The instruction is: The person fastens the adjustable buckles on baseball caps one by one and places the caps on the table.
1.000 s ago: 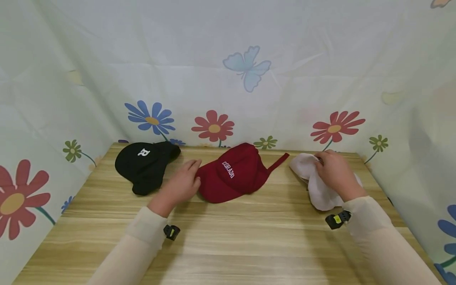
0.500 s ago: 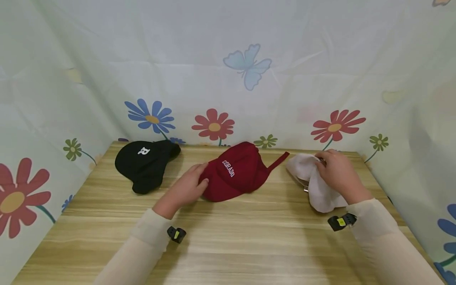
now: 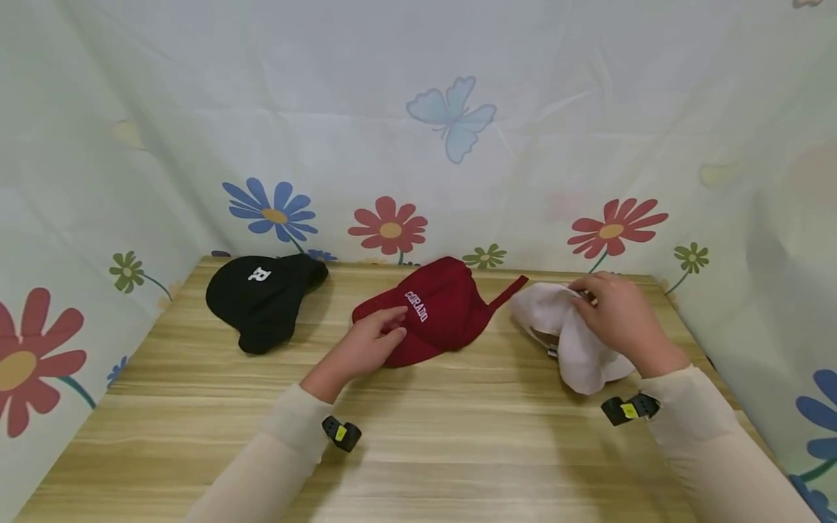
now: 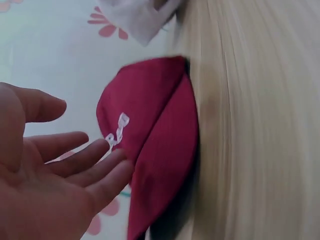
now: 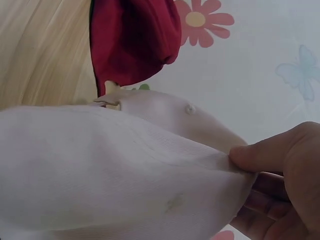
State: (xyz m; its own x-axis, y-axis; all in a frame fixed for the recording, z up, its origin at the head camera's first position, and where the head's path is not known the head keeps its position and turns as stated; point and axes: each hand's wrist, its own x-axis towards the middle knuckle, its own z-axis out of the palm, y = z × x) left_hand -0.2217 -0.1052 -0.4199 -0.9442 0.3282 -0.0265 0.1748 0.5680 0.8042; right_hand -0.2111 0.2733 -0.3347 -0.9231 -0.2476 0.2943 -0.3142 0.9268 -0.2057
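Observation:
At the right of the table, my right hand (image 3: 617,312) pinches a white cap (image 3: 582,356) by its edge. The right wrist view shows the thumb pressing the white fabric (image 5: 125,170) against the fingers behind it. In the middle lies a red cap (image 3: 451,305) with white lettering, its thin strap pointing to the back right. My left hand (image 3: 366,345) is over the brim of the red cap. In the left wrist view the left fingers (image 4: 107,180) are loosely extended beside the red cap and hold nothing.
A black cap (image 3: 255,301) with a white letter lies at the back left of the wooden table (image 3: 445,450). A flower-printed white cloth (image 3: 314,131) hangs behind and along both sides.
My left hand has moved right, from the left edge of the red cap to over its brim. My right hand has drawn the white cap slightly to the left.

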